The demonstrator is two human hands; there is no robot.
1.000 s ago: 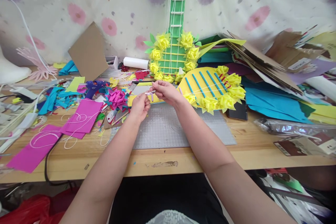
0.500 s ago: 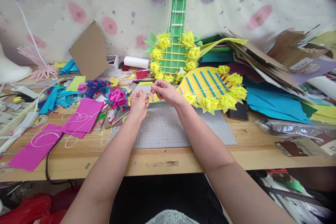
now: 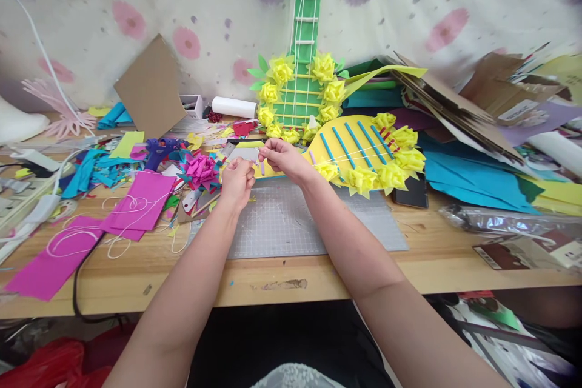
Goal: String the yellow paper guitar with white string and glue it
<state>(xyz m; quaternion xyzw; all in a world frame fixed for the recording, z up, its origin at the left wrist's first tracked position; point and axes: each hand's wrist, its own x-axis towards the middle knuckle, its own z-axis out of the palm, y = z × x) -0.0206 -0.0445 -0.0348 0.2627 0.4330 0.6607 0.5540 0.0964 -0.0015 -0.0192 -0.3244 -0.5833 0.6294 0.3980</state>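
A yellow paper guitar [image 3: 334,142] lies on its back, with blue strips across its body and yellow paper flowers round its wide end. White string [image 3: 361,150] runs from its red bridge toward my hands. My left hand [image 3: 239,182] is closed over the neck end, beside a magenta paper flower [image 3: 200,170]. Just to its right, my right hand [image 3: 282,156] pinches with thumb and forefinger above the neck. Both appear to grip the thin white string, though the fingers hide most of it there.
A green flowered guitar [image 3: 302,94] stands behind. Beneath the yellow one lies a grey cutting mat [image 3: 282,230]. To the left are a blue glue gun [image 3: 159,151], magenta sheets [image 3: 140,200], loose cord and scraps. At right are a phone [image 3: 411,193], blue sheets [image 3: 473,176] and cardboard [image 3: 459,103].
The whole view has shifted slightly, so things sit a little further left. Both hands keep almost the same closed pose over the guitar's neck.
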